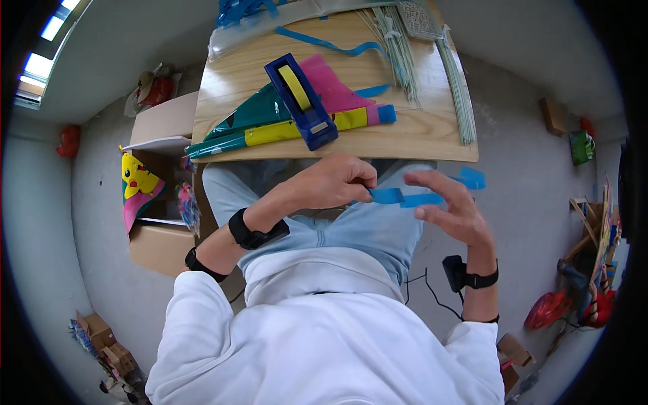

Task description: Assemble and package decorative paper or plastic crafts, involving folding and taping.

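Observation:
Over my lap, the fingertips of my left hand (332,182) are pinched on one end of a blue ribbon strip (387,196). The strip runs to the right and passes behind my right hand (451,206), its far end showing beyond the fingers. My right thumb and fingers are spread apart around the strip, without closing on it. On the table just ahead stands a dark blue tape dispenser (314,125) with a roll of yellow tape (295,88). It rests across a folded plastic sheet in green, yellow and pink (270,131).
The wooden table (418,138) also bears bundles of thin pale sticks (403,61), a loose blue ribbon (331,44), and a clear tray of small pieces (418,20). At left, an open cardboard box (158,246) has a yellow-and-pink cartoon sheet (140,182) over its edge.

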The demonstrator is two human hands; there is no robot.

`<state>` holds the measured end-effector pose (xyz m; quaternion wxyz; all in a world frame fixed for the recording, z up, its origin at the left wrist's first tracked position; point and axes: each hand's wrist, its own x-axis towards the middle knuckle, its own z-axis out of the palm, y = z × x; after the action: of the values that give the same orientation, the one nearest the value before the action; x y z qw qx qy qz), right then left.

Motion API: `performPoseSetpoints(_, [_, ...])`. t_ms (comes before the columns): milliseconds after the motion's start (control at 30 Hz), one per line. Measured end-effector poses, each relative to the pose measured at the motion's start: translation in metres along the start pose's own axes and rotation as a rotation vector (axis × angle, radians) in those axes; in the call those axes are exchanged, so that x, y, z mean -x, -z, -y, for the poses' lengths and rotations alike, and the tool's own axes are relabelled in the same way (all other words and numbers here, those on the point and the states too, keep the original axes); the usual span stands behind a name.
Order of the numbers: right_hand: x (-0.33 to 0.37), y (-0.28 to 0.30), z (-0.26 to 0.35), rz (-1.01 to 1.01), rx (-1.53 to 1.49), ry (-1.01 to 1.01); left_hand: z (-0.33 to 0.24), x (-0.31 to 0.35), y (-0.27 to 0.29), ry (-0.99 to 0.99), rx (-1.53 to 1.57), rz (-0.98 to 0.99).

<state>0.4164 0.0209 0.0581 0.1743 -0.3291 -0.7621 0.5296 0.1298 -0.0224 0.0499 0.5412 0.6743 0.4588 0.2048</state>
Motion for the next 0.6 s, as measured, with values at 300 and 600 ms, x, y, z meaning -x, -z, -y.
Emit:
performPoseSetpoints(300, [-0.09, -0.027, -0.009, 0.208, -0.642, -0.227, 0.0, -0.001, 0.028, 0.005, -0.049, -0.249])
performPoseSetpoints(600, [-0.105, -0.018, -0.017, 0.079, -0.491, -0.325, 0.021, -0.003, 0.033, 0.194, 0.491, -0.272])
